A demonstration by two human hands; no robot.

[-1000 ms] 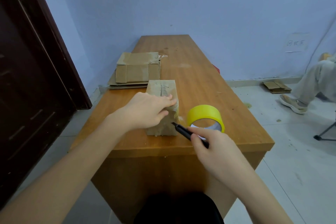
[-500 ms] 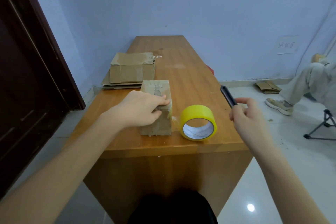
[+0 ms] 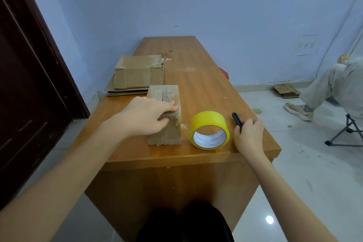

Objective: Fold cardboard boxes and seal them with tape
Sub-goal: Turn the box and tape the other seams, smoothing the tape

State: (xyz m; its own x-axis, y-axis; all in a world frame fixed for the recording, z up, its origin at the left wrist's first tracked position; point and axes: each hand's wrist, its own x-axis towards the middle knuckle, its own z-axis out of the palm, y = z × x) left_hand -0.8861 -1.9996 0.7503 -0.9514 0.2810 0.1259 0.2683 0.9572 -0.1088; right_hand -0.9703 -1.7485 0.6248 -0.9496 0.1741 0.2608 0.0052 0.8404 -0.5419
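A small folded cardboard box [image 3: 167, 133] stands near the front edge of the wooden table [image 3: 196, 84]. My left hand [image 3: 146, 117] rests on top of the box, fingers reaching its right edge. Just right of the box a yellow tape roll [image 3: 210, 122] stands on its edge, with a strip of clear tape running from it to the box. Right of the roll, my right hand [image 3: 247, 135] holds a black cutter [image 3: 237, 120] low over the tabletop.
A pile of flattened cardboard boxes [image 3: 137, 74] lies on the table's left side behind the box. A dark door [image 3: 29, 84] is at left. A seated person's leg and shoe [image 3: 300, 109] and a folding stool [image 3: 347, 129] are at right, with more cardboard [image 3: 286, 91] on the floor.
My right hand drew the cutter away from the box's right side, swung out to the right, and has come down to the table beside the tape roll. My left hand stayed on the box.
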